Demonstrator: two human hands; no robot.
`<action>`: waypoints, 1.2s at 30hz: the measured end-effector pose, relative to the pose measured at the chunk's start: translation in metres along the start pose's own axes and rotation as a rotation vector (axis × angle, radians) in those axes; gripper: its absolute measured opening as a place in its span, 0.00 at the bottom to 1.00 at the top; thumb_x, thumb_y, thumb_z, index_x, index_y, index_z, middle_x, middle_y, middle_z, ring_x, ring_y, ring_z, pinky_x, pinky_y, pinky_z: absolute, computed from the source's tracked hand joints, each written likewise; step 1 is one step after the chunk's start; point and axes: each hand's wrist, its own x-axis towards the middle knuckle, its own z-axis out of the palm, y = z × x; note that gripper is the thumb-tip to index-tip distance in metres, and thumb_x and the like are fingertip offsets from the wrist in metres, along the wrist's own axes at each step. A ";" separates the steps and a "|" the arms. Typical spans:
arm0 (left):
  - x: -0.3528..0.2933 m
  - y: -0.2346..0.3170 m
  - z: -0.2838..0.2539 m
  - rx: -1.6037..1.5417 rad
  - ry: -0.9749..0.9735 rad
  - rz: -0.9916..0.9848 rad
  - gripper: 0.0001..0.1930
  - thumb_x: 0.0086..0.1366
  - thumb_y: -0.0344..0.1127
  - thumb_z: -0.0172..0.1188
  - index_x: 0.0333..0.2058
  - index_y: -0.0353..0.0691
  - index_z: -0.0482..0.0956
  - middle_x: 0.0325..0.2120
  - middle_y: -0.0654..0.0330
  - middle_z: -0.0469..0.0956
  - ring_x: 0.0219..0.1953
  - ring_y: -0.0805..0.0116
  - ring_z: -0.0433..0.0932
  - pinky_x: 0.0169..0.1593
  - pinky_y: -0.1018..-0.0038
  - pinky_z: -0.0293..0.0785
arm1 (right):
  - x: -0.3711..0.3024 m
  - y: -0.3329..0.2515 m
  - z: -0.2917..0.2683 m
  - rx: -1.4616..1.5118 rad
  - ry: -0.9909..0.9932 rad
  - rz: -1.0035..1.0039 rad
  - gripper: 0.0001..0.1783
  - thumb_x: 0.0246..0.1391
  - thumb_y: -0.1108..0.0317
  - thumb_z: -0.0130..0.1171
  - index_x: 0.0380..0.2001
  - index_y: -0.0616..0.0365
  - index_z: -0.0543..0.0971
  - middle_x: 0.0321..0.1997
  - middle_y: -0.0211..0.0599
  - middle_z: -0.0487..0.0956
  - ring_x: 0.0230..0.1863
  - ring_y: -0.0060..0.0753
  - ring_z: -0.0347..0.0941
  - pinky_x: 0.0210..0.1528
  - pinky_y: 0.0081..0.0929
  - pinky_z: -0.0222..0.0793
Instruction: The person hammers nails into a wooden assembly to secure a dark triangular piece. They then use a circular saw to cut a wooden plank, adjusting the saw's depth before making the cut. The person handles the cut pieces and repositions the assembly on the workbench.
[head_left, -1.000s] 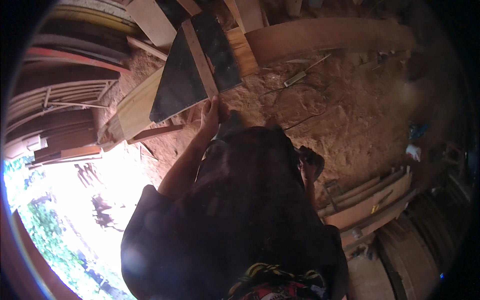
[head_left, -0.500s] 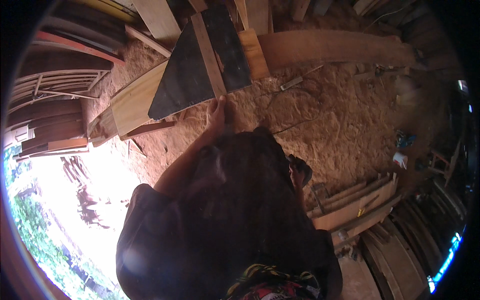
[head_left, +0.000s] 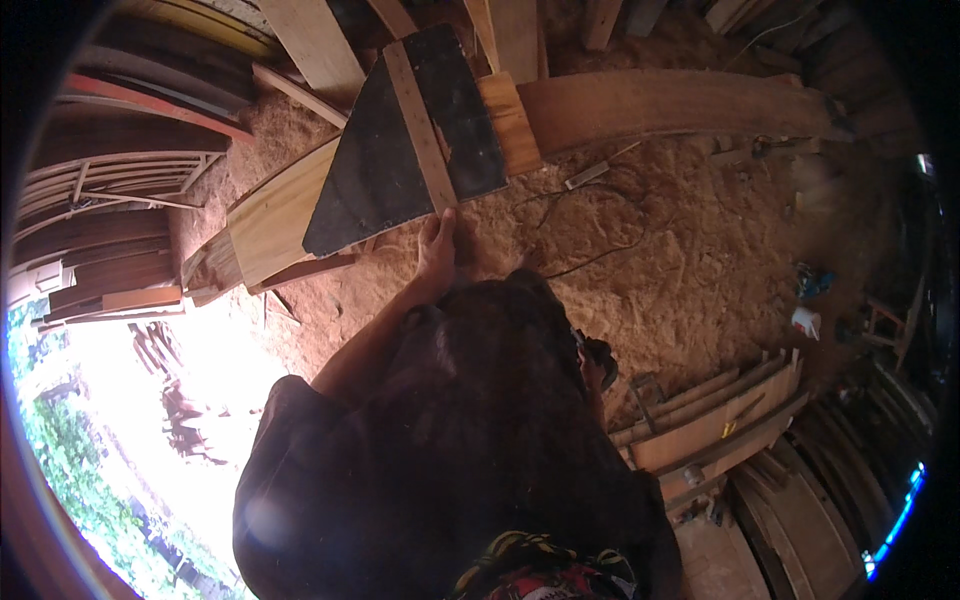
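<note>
A workshop floor (head_left: 690, 230) is seen from above through the left of two fisheye cameras worn on a person's head, the view facing steeply down. The wearer's dark shirt (head_left: 470, 420), close to the lens, fills the lower middle; the left hand (head_left: 436, 262) and a black board (head_left: 350, 180) lie farther off, toward the top. The wide sweep reaches sunlit greenery (head_left: 60, 440) at lower left, bending straight edges near its round, dark rim.

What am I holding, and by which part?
Your left hand holds the near end of the wooden strip lying across the black board. Your right hand seems to hold a dark object, part unclear.
</note>
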 end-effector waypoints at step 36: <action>0.002 0.006 0.000 0.105 0.039 0.028 0.17 0.80 0.48 0.55 0.36 0.42 0.78 0.24 0.63 0.79 0.23 0.71 0.77 0.26 0.72 0.73 | 0.017 -0.048 0.007 0.019 -0.056 0.014 0.14 0.62 0.68 0.71 0.44 0.56 0.75 0.27 0.24 0.69 0.24 0.19 0.64 0.24 0.25 0.65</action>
